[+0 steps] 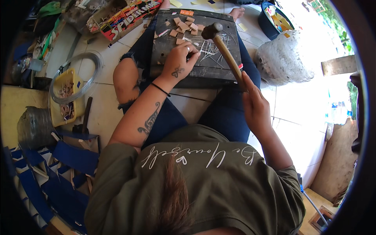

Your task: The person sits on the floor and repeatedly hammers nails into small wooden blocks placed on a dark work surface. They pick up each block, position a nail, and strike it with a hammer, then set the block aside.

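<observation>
My right hand (pixel 256 105) grips the wooden handle of a hammer (pixel 225 53), its dark metal head raised over the far right part of a low black work block (pixel 213 73). Resting on the block's left side, my left hand (pixel 180 62) has its thumb and fingers pinched together; whatever is between them is too small to make out. Just beyond those fingers lie several small wooden pieces (pixel 183 26) in a loose pile. Thin metal rods or nails (pixel 213 55) are scattered to the right of my left hand, under the hammer.
My legs flank the block. On the left are a coil of wire (pixel 98 62), a yellow basket (pixel 81 100) of small pieces, a colourful printed box (pixel 123 19) and stacked blue pieces (pixel 76 156). A dark blue tub (pixel 267 29) and a plastic-wrapped bundle (pixel 284 58) stand right.
</observation>
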`<move>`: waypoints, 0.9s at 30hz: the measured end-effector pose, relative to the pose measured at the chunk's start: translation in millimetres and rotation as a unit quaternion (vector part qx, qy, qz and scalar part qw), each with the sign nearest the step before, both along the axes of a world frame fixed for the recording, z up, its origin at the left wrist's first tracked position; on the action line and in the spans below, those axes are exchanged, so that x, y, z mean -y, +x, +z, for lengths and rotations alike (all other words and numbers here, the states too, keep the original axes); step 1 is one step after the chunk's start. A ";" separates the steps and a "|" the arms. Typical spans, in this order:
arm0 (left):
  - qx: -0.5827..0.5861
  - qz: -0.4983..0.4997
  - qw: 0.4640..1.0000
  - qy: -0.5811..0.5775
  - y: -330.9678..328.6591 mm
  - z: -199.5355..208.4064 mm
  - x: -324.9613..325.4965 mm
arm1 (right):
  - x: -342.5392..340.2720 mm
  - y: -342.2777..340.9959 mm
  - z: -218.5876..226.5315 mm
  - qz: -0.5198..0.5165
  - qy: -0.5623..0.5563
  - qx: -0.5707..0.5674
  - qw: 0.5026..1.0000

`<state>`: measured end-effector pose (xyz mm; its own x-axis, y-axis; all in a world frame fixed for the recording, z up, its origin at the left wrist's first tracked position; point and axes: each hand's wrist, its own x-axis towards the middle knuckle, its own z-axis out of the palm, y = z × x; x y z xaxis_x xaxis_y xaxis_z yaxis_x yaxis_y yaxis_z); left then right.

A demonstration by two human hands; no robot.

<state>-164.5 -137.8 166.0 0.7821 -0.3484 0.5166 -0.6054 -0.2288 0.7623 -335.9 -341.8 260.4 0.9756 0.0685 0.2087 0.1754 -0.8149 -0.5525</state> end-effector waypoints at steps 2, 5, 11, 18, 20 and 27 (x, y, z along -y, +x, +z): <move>-0.005 0.002 1.000 0.004 -0.4 0.2 -0.3 | 0.0 -0.8 0.1 0.003 0.005 -0.003 1.000; 0.004 0.002 1.000 0.005 1.2 1.1 0.2 | 0.8 0.8 -0.6 0.011 -0.001 -0.006 1.000; -0.002 0.006 1.000 0.018 -1.5 1.3 -0.4 | 0.8 3.5 -2.4 0.011 0.012 -0.014 1.000; -0.002 0.008 1.000 0.005 -2.2 7.7 -2.8 | 21.7 63.0 1.4 -0.061 -0.009 0.053 0.997; -0.055 0.021 0.997 -0.046 -6.3 11.2 -11.3 | 23.7 100.1 -12.9 -0.099 -0.077 0.033 0.992; -0.053 0.208 0.976 0.041 -32.7 2.4 -133.0 | 30.0 170.8 -67.7 -0.105 -0.200 0.043 0.973</move>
<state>-197.2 -4.8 168.3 0.9124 -0.0256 0.4085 -0.3654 -0.5008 0.7847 -165.1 -371.8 192.7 0.9568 -0.0369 0.2885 0.0146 -0.9846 -0.1742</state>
